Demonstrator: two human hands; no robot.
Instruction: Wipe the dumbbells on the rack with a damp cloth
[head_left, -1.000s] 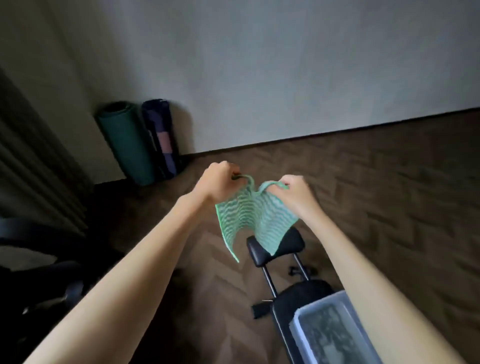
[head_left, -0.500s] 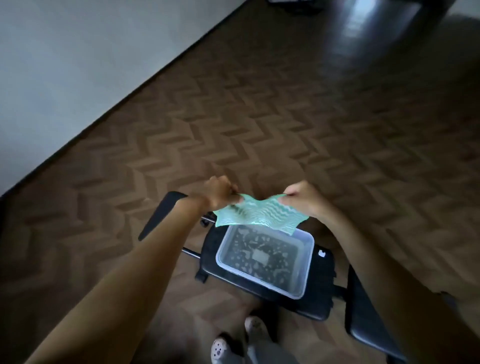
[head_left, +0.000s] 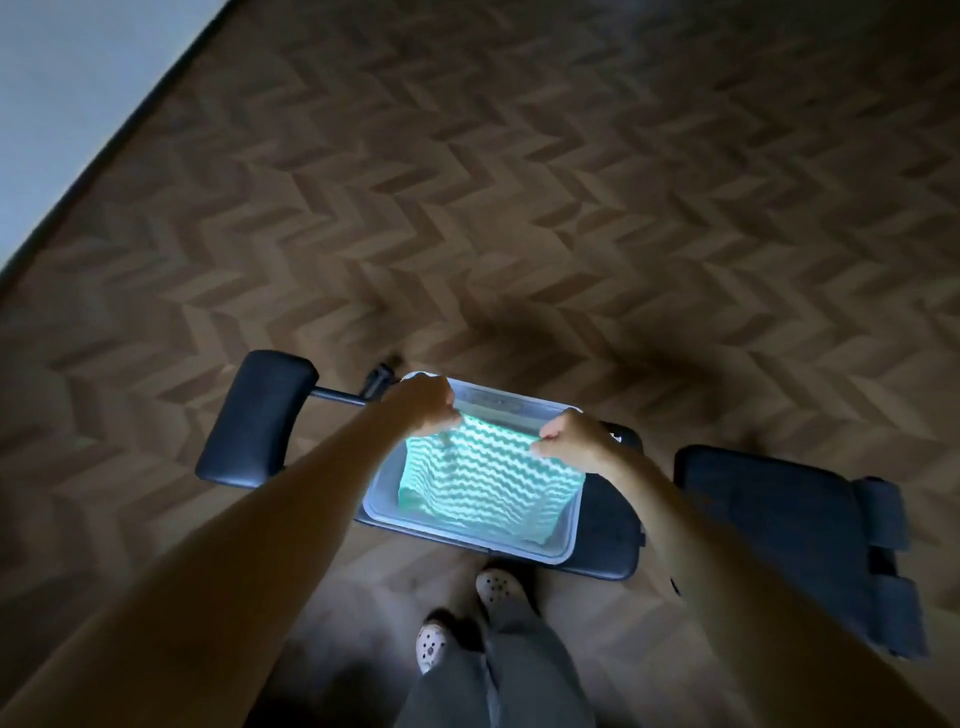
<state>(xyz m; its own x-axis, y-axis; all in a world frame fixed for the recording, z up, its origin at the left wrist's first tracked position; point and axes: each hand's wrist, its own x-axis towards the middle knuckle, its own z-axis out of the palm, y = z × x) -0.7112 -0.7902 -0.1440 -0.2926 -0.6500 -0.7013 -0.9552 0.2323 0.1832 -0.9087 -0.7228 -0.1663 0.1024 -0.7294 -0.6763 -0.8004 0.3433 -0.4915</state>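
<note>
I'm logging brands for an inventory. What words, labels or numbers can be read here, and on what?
No text can be read.
Small pale mark on the black bench, beside the right hand: too small and blurred to read.
No lettering on the cloth or plastic tub.

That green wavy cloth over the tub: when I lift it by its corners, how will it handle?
Probably floppy: the cloth sags into the tub between the left hand and right hand, which pinch its top corners. Likely light, since fingertip pinches carry it. If the tub holds water, which I cannot tell, it may come out heavier and dripping.
</note>
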